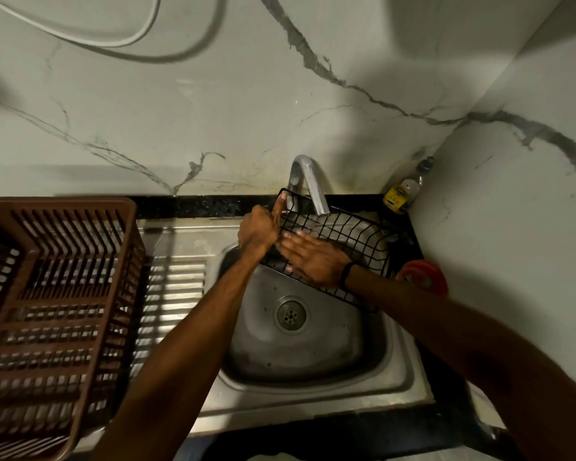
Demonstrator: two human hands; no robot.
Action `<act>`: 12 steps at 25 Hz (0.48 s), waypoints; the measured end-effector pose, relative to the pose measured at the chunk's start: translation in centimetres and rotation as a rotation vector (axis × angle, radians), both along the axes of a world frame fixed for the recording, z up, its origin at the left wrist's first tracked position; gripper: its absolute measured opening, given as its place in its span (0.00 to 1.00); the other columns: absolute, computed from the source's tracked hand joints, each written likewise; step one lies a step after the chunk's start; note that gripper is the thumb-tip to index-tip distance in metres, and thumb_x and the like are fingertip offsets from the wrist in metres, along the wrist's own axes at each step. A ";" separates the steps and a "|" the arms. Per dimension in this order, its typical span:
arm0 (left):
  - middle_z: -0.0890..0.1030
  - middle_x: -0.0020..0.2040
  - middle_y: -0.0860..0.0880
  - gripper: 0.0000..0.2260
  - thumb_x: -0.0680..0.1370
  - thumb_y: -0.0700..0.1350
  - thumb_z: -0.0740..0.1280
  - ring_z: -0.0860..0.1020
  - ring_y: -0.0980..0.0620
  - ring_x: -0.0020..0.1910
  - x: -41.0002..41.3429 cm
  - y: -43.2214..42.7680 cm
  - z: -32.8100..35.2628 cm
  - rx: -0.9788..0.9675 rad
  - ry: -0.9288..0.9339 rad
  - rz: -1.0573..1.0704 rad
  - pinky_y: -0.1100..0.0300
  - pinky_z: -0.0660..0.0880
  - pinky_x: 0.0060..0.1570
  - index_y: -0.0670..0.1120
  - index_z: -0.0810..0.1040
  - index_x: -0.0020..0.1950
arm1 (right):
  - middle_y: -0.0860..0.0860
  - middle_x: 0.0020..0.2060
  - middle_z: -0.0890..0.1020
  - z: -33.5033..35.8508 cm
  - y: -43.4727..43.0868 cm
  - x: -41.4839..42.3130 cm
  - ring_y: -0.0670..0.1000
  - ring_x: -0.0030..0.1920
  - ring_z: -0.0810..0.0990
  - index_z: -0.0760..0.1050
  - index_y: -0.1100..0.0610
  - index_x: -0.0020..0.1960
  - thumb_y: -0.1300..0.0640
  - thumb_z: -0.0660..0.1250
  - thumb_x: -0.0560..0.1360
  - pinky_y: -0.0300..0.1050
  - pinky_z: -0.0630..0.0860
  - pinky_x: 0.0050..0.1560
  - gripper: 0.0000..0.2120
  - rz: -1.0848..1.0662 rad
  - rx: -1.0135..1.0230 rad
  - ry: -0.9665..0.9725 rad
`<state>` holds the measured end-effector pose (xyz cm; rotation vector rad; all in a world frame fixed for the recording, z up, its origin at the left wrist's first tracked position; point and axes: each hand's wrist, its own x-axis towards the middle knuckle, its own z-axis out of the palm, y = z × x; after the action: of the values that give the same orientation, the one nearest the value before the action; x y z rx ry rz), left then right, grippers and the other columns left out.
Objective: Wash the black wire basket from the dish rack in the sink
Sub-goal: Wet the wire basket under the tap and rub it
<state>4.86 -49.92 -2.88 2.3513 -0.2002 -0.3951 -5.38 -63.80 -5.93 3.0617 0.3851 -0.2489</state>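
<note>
We are in the scrubbing step: the black wire basket [356, 234] is out of the brown dish rack [64, 211], which is sitting on the drainboard at the sink's left edge, and we are holding it tilted over the far right corner of the sink [330, 344], its upper rim just under the spout of the tap [308, 181]. Our left hand [258, 232] is clamping the basket's left end, fingers curled round the wires and thumb lying up along the corner. Our right hand [313, 257] is lying flat against the near side of the mesh, fingers straight, gripping nothing. We are judging that the next move calls for rubbing along the wires toward the right end, then turning the basket to bring its other sides under the spout, with a firm left grip. Whether water is running we cannot tell. The basket is showing as a long, shallow grid of thin black wire, see-through, with no dirt that we can make out.
</note>
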 end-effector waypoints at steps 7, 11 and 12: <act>0.79 0.36 0.44 0.36 0.78 0.73 0.53 0.79 0.44 0.38 0.0 0.1 0.7 0.018 -0.039 -0.048 0.56 0.67 0.37 0.41 0.78 0.41 | 0.58 0.78 0.56 -0.7 -0.1 -0.1 0.56 0.78 0.53 0.51 0.58 0.79 0.41 0.44 0.83 0.59 0.56 0.76 0.30 -0.001 -0.004 -0.004; 0.81 0.40 0.43 0.36 0.78 0.74 0.52 0.79 0.43 0.40 -0.7 0.0 0.5 0.021 -0.046 -0.043 0.53 0.72 0.41 0.42 0.78 0.43 | 0.58 0.78 0.55 -0.9 0.4 -0.5 0.56 0.79 0.50 0.52 0.58 0.79 0.45 0.46 0.84 0.58 0.51 0.78 0.28 -0.013 0.054 -0.037; 0.80 0.39 0.43 0.36 0.78 0.75 0.52 0.78 0.44 0.39 -0.8 -0.1 0.6 0.021 -0.043 -0.051 0.52 0.73 0.42 0.42 0.77 0.42 | 0.57 0.78 0.56 -1.5 0.2 -1.0 0.55 0.79 0.50 0.53 0.57 0.79 0.46 0.47 0.84 0.57 0.49 0.78 0.27 0.120 -0.001 -0.019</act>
<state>4.06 -50.01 -2.27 2.3804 -0.2782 -0.3737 -6.37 -63.55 -7.47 3.0230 0.5651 -0.2143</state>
